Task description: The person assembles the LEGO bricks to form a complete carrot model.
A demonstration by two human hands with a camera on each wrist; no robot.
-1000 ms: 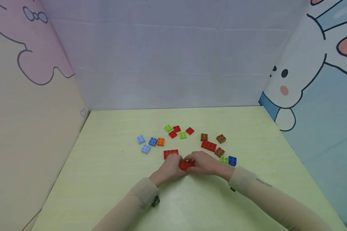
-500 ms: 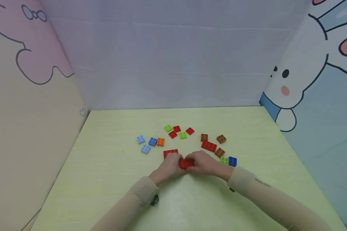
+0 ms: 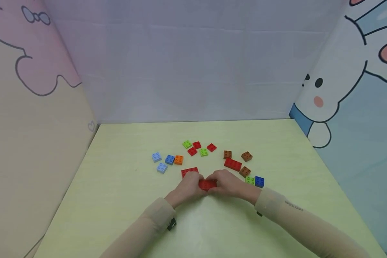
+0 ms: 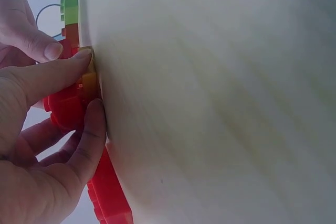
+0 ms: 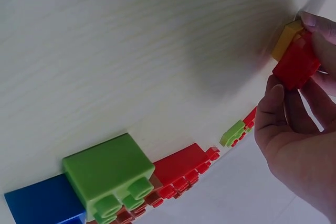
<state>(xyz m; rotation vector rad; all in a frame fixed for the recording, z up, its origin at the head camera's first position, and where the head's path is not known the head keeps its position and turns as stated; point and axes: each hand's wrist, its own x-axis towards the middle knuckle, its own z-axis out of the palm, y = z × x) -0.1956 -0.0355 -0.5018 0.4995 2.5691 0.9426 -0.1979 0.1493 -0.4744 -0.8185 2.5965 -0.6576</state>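
Both hands meet over a red toy building brick [image 3: 208,185] near the middle of the table. My left hand [image 3: 189,186] grips its left side, and my right hand [image 3: 228,183] pinches its right end between thumb and fingers. In the left wrist view, a yellow brick [image 4: 90,82] shows against the red brick [image 4: 67,109] on the tabletop side, with left fingertips at both. The right wrist view also has the yellow brick [image 5: 286,40] against the red one [image 5: 297,65]. Just behind my left hand lies another long red brick [image 3: 189,170], partly covered by it.
Beyond the right hand are a long red brick [image 3: 233,164], several brown bricks [image 3: 245,171], a green brick [image 3: 250,180] and a dark blue brick [image 3: 259,181]. Farther left sit an orange brick [image 3: 178,159] and several blue ones [image 3: 170,159]. Small red and green bricks [image 3: 204,152] lie at the back.
Both hands stay around the red brick at nearly the same spot. The loose bricks keep their places on the table.
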